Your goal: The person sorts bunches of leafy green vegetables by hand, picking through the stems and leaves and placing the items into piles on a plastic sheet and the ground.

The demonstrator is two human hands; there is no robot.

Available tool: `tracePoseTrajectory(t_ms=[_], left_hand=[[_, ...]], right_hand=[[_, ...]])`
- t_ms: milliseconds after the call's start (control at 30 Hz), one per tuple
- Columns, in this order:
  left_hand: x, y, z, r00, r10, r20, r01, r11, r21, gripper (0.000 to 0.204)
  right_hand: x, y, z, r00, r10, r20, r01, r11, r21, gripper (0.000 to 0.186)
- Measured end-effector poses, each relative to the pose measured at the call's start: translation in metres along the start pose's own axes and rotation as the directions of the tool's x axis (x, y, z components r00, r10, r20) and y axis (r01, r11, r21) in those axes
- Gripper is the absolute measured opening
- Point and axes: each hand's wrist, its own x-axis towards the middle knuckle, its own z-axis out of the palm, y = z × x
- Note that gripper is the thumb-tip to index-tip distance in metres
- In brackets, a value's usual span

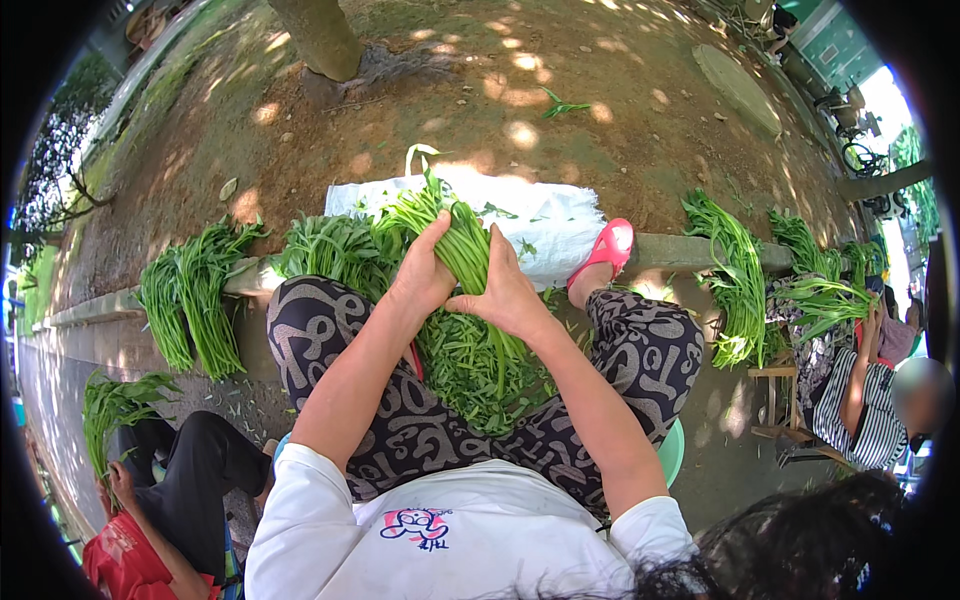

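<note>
Between my two hands is a bunch of long-stemmed leafy greens [463, 245] that looks like water spinach, held tilted above my lap. My left hand [427, 265] wraps round its left side, and my right hand [508, 290] grips it from the right with the thumb across the stems. Loose leaves and short cut pieces [475, 375] lie heaped below, between my knees. A further pile of greens [335, 252] rests beyond my left knee. The white woven sack [555, 225] is spread on the ground just past the bunch.
A low concrete curb [665, 252] crosses in front of me, with draped bundles at left [205, 290] and right [735, 280]. People sit on both sides, each holding greens. A tree trunk [318, 40] stands on the bare soil ahead. My pink shoe [608, 248] presses beside the sack.
</note>
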Motion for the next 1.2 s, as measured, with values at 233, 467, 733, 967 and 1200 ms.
tracePoseTrajectory(t_ms=[233,467,733,967,1200], left_hand=[[0.000,-0.005,-0.001,0.999,-0.010,0.048,0.014,0.997,-0.082,0.037],[-0.004,-0.005,0.005,0.998,0.062,0.026,-0.058,0.989,-0.135,0.038],[-0.001,-0.004,0.004,0.983,0.177,0.057,-0.180,0.982,0.055,0.045],[-0.008,0.000,-0.006,0.999,0.005,-0.044,0.007,0.965,0.264,0.077],[-0.018,-0.015,-0.017,0.875,-0.484,-0.029,0.388,0.665,0.638,0.093]], right_hand=[[-0.002,0.000,0.012,0.989,0.070,-0.127,-0.073,0.997,-0.014,0.117],[0.001,0.000,0.023,0.948,-0.073,-0.311,0.020,0.985,-0.171,0.104],[0.007,-0.020,-0.014,0.981,0.192,-0.007,-0.191,0.980,0.060,0.091],[0.006,0.016,-0.038,0.979,0.196,-0.060,-0.162,0.920,0.357,0.085],[0.012,0.011,-0.036,0.945,0.316,-0.078,-0.321,0.945,-0.063,0.084]])
